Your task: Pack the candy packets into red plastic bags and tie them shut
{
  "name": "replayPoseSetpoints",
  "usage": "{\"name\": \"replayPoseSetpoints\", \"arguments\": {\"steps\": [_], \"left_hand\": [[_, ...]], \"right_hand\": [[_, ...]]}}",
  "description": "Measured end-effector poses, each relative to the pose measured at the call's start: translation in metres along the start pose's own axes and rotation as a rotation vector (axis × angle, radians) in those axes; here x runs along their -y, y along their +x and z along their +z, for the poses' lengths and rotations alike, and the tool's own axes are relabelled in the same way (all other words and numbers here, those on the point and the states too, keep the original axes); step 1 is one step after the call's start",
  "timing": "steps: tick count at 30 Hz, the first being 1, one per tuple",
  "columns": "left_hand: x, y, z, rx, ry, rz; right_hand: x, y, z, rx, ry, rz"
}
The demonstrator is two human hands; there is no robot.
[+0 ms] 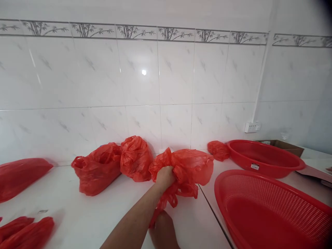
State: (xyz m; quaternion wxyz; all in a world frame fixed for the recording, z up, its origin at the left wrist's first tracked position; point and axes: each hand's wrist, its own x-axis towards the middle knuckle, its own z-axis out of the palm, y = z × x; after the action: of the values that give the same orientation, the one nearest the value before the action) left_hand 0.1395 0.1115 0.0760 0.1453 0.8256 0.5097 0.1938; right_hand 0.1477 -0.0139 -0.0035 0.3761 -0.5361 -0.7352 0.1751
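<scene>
My left hand (166, 176) is closed around the gathered top of a crumpled red plastic bag (193, 166), with the thumb side turned toward me. Air puffs the bag out to the right of the fist, and its loose handles dangle underneath. Lower down and nearer to me, my right hand (162, 223) is partly hidden, with a strip of the red plastic against its left side; its fingers do not show. Just behind and left of my left hand stands a knotted-looking red bag (136, 159). A fuller red bag (97, 169) leans beside that one.
At right, a red perforated basket (259, 214) lies in front of a red basin (267, 166). A small red bag (218, 150) and a cardboard box (287, 147) sit near the wall. More red bags (23, 174) lie at far left on the white table (77, 221).
</scene>
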Motion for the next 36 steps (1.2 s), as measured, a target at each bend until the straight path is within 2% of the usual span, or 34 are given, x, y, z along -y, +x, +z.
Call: {"name": "replayPoseSetpoints", "arguments": {"steps": [3, 5, 8, 11, 15, 17, 19, 24, 26, 31, 36], "left_hand": [[0.016, 0.022, 0.000, -0.119, 0.136, -0.061], [0.028, 0.035, 0.001, -0.164, 0.203, -0.071], [0.047, 0.046, 0.010, -0.188, 0.263, -0.074], [0.064, 0.047, 0.027, -0.160, 0.269, -0.080], [0.083, 0.042, 0.046, -0.144, 0.212, -0.083], [0.090, 0.040, 0.050, -0.156, 0.172, -0.076], [0.093, 0.039, 0.052, -0.171, 0.139, -0.066], [0.097, 0.039, 0.053, -0.206, 0.092, -0.051], [0.098, 0.039, 0.054, -0.219, 0.085, -0.057], [0.100, 0.044, 0.053, -0.290, 0.089, -0.089], [0.101, 0.050, 0.052, -0.378, 0.159, -0.137]], "right_hand": [[-0.006, 0.001, 0.004, 0.009, -0.095, 0.067], [-0.010, 0.003, 0.007, -0.041, -0.126, 0.058], [-0.022, 0.010, 0.006, -0.263, -0.110, 0.030], [-0.040, 0.021, -0.004, -0.493, -0.101, 0.023], [-0.066, 0.040, -0.025, -0.797, -0.231, 0.080], [-0.076, 0.049, -0.034, -0.885, -0.307, 0.120], [-0.084, 0.058, -0.040, -0.898, -0.361, 0.131], [-0.096, 0.074, -0.052, -0.806, -0.413, 0.017], [-0.102, 0.079, -0.058, -0.792, -0.411, 0.014], [-0.120, 0.084, -0.072, -0.767, -0.395, 0.229], [-0.135, 0.085, -0.072, -0.586, -0.457, 0.488]]}}
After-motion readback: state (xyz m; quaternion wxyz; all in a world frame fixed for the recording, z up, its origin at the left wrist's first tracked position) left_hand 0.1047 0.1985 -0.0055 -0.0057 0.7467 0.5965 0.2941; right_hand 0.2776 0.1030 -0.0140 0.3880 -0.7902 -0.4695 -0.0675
